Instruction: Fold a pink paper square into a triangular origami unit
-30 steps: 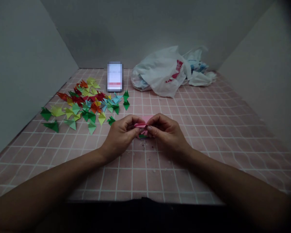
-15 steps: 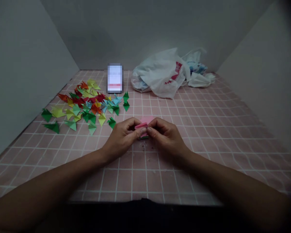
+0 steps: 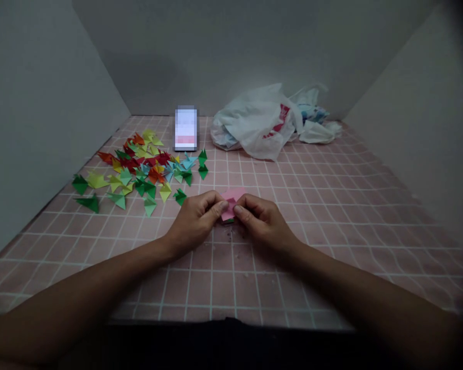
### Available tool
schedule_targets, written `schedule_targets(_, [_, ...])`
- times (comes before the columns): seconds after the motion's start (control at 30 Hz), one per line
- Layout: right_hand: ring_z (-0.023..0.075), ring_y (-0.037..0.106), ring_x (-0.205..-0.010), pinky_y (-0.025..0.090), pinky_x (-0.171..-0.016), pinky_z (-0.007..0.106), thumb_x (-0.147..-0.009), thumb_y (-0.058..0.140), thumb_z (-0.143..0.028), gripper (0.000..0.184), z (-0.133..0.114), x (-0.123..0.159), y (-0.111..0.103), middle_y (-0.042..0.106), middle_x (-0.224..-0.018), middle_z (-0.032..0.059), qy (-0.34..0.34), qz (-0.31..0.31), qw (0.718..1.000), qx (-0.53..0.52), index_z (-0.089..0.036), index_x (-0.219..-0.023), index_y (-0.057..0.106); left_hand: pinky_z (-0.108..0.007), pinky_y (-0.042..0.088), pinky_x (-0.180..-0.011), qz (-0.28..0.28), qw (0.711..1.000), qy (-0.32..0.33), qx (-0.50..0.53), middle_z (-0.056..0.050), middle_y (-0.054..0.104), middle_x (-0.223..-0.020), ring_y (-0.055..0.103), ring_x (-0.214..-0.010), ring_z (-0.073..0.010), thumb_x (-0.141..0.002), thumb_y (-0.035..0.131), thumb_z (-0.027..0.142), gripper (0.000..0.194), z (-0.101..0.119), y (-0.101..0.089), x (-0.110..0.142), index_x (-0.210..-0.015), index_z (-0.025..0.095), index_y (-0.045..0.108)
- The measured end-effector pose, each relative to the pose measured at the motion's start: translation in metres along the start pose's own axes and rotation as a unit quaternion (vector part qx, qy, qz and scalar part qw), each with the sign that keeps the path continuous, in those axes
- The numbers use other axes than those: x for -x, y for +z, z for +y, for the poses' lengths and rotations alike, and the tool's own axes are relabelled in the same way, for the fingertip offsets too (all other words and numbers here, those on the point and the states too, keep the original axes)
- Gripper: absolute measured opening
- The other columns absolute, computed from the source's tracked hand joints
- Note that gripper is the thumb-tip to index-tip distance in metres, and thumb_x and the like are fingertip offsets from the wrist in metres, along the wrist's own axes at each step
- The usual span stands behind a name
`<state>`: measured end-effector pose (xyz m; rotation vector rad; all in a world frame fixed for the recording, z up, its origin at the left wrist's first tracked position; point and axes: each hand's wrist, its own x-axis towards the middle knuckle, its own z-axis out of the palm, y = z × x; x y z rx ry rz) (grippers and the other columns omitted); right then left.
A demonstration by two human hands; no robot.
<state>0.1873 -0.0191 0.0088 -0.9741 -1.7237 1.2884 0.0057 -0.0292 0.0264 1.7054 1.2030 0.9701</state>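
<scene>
A small sheet of pink paper [image 3: 229,209] is pinched between my two hands above the middle of the table. My left hand [image 3: 198,218] grips its left side between thumb and fingers. On the right side, my right hand [image 3: 265,220] is closed on the same paper, thumb and forefinger together. Part of the paper lies behind my fingertips, and its exact folds are hard to make out. Something dark green [image 3: 228,221] peeks out just below it. To the left lie several folded paper cranes [image 3: 154,174] in green, yellow, red, orange and light blue.
A phone with a lit, blurred screen [image 3: 185,128] stands at the back. Right of it sits a white plastic bag [image 3: 258,121] with red print, beside another crumpled bag [image 3: 318,126]. Pale walls border the table on three sides. A pink checked cloth [image 3: 332,205] covers the tabletop.
The pink paper now shows a flatter, wider face between my thumbs, where a folded edge was seen before. My hands hold nearly the same place; the view has shifted slightly.
</scene>
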Motion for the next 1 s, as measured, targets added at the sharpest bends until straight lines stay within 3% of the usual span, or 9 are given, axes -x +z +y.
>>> schedule_targets(0.13, [0.0104, 0.042, -0.058, 0.033, -0.055, 0.025, -0.092, 0.057, -0.034, 0.025, 0.001, -0.002, -0.001, 0.048, -0.063, -0.0037, -0.024, -0.022, 0.999, 0.029, -0.019, -0.073, 0.051, -0.024, 0.036, -0.059, -0.063, 0.995, 0.047, -0.053, 0.003, 0.053, -0.065, 0.047, -0.062, -0.0110, -0.091, 0.050, 0.026, 0.023, -0.004, 0.001, -0.001, -0.071, 0.016, 0.055])
schedule_targets(0.33, [0.0116, 0.045, -0.058, 0.034, -0.057, 0.026, -0.095, 0.051, -0.029, 0.028, -0.001, 0.002, -0.001, 0.050, -0.062, -0.0019, -0.070, 0.048, 0.990, 0.113, -0.019, -0.068, 0.051, -0.023, 0.040, -0.055, -0.092, 0.985, -0.058, 0.130, 0.002, 0.055, -0.067, 0.050, -0.057, -0.0106, -0.090, 0.055, 0.040, 0.025, -0.008, 0.009, 0.002, -0.080, 0.017, 0.052])
schedule_targets(0.47, [0.0116, 0.045, -0.054, 0.034, -0.054, 0.026, -0.098, 0.044, -0.031, 0.033, 0.001, 0.002, 0.000, 0.047, -0.059, -0.0026, -0.090, 0.067, 0.987, 0.115, -0.021, -0.066, 0.046, -0.023, 0.039, -0.054, -0.061, 0.995, -0.042, 0.071, 0.002, 0.057, -0.062, 0.051, -0.054, -0.0108, -0.093, 0.052, 0.040, 0.029, -0.008, 0.009, 0.005, -0.075, 0.017, 0.053])
schedule_targets(0.57, [0.0114, 0.046, -0.054, 0.035, -0.054, 0.025, -0.099, 0.043, -0.034, 0.031, 0.002, 0.001, 0.001, 0.049, -0.061, -0.0030, -0.084, 0.044, 0.993, 0.076, -0.021, -0.071, 0.048, -0.024, 0.038, -0.056, -0.019, 1.000, 0.002, -0.009, 0.002, 0.054, -0.060, 0.050, -0.055, -0.0113, -0.095, 0.050, 0.038, 0.029, -0.007, 0.007, 0.006, -0.075, 0.017, 0.053])
schedule_targets(0.67, [0.0110, 0.046, -0.053, 0.035, -0.054, 0.024, -0.097, 0.045, -0.031, 0.027, 0.003, 0.000, 0.002, 0.050, -0.060, -0.0034, -0.088, 0.017, 0.993, 0.078, -0.021, -0.072, 0.047, -0.024, 0.038, -0.056, -0.024, 1.000, 0.009, 0.010, 0.004, 0.054, -0.060, 0.050, -0.054, -0.0117, -0.096, 0.049, 0.041, 0.028, -0.006, 0.008, 0.008, -0.080, 0.018, 0.053])
schedule_targets(0.83, [0.0106, 0.041, -0.052, 0.030, -0.053, 0.025, -0.096, 0.045, -0.034, 0.037, 0.004, -0.004, 0.002, 0.043, -0.055, -0.0037, -0.126, 0.044, 0.979, 0.154, -0.021, -0.062, 0.039, -0.024, 0.035, -0.056, 0.019, 0.997, 0.047, -0.065, 0.005, 0.048, -0.056, 0.045, -0.052, -0.0107, -0.097, 0.048, 0.038, 0.030, -0.007, 0.009, 0.008, -0.074, 0.019, 0.051])
schedule_targets(0.9, [0.0104, 0.040, -0.051, 0.030, -0.051, 0.026, -0.097, 0.046, -0.038, 0.041, -0.001, -0.006, -0.004, 0.042, -0.054, -0.0037, -0.119, 0.049, 0.982, 0.135, -0.021, -0.060, 0.040, -0.024, 0.034, -0.054, 0.035, 0.998, 0.045, -0.040, 0.006, 0.048, -0.054, 0.044, -0.050, -0.0107, -0.097, 0.047, 0.038, 0.029, -0.009, 0.009, 0.008, -0.076, 0.019, 0.052])
schedule_targets(1.0, [0.0103, 0.044, -0.050, 0.036, -0.050, 0.026, -0.098, 0.051, -0.040, 0.040, -0.028, -0.001, -0.018, 0.047, -0.056, -0.0032, -0.137, 0.118, 0.982, 0.058, -0.020, -0.064, 0.049, -0.023, 0.034, -0.053, 0.053, 0.997, 0.046, -0.021, 0.006, 0.047, -0.054, 0.043, -0.049, -0.0106, -0.097, 0.048, 0.039, 0.028, -0.012, 0.008, 0.007, -0.078, 0.019, 0.053])
